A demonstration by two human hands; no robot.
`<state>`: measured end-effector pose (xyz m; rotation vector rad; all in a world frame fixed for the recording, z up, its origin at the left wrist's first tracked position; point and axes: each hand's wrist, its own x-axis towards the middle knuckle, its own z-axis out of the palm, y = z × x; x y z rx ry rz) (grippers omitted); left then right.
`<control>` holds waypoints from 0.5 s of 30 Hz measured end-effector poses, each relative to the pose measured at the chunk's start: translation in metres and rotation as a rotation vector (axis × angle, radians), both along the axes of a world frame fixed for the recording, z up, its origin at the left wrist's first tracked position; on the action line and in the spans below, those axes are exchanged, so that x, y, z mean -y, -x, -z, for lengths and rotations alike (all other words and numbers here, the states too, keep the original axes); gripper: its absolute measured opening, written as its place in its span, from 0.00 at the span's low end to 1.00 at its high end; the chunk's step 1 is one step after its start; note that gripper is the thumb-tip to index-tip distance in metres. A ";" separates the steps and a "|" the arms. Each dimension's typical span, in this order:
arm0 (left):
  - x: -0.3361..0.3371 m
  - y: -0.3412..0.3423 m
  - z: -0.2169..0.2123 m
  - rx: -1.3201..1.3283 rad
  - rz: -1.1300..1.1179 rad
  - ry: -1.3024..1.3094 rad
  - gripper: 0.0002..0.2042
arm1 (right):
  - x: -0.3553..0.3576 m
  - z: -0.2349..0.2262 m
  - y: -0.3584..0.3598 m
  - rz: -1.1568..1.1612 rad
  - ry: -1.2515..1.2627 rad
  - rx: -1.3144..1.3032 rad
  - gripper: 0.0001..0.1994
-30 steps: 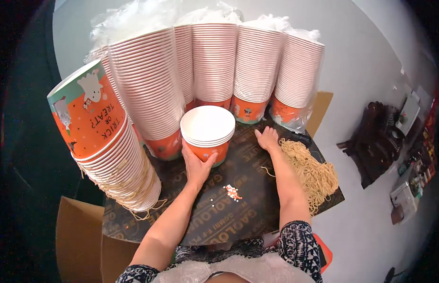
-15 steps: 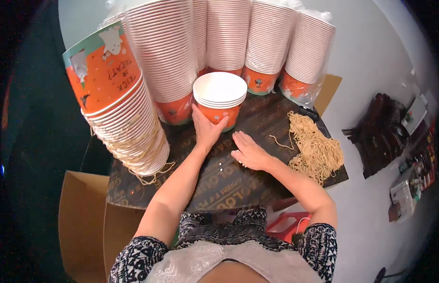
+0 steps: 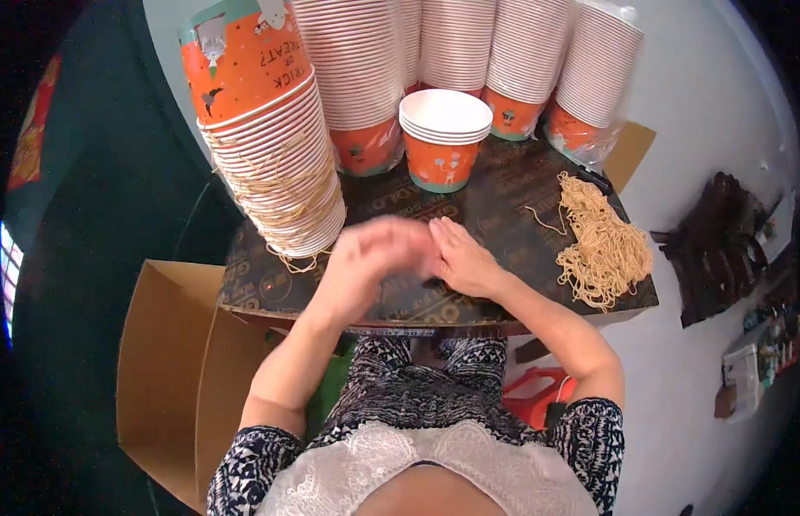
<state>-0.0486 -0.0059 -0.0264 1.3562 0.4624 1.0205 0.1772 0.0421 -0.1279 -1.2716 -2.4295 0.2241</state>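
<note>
A short stack of nested orange paper tubs (image 3: pixel 444 165) with white rims stands upright on the dark patterned table (image 3: pixel 400 202), apart from both hands. Nearer the table's front edge, my left hand (image 3: pixel 370 258) is smeared by motion, so its fingers cannot be made out. Beside it, my right hand (image 3: pixel 466 261) has its fingers stretched out and holds nothing visible. The two hands meet or overlap at the fingertips. To the left rises a tall stack of upside-down tubs (image 3: pixel 284 181), draped with tan strings. A heap of tan strings (image 3: pixel 602 245) lies on the right.
Tall plastic-wrapped tub stacks (image 3: pixel 520 60) line the table's far side. A black marker-like object (image 3: pixel 594 179) lies behind the string heap. An open cardboard box (image 3: pixel 163 344) sits below the table's left side, and a red plastic stool (image 3: pixel 533 391) shows under the right.
My left hand has let go of the short tub stack and come back toward me, next to my right hand. The view has shifted, so the table appears higher and farther right.
</note>
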 end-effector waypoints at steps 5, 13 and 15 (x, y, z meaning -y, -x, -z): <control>0.064 0.038 0.051 -0.264 0.548 0.118 0.13 | 0.023 0.004 0.021 -0.109 -0.011 0.020 0.41; 0.086 0.053 0.124 -0.382 0.320 0.309 0.11 | 0.007 -0.059 0.022 0.030 -0.485 -0.022 0.34; 0.087 0.055 0.129 -0.384 0.292 0.308 0.11 | -0.018 -0.089 0.011 0.266 -0.579 -0.068 0.36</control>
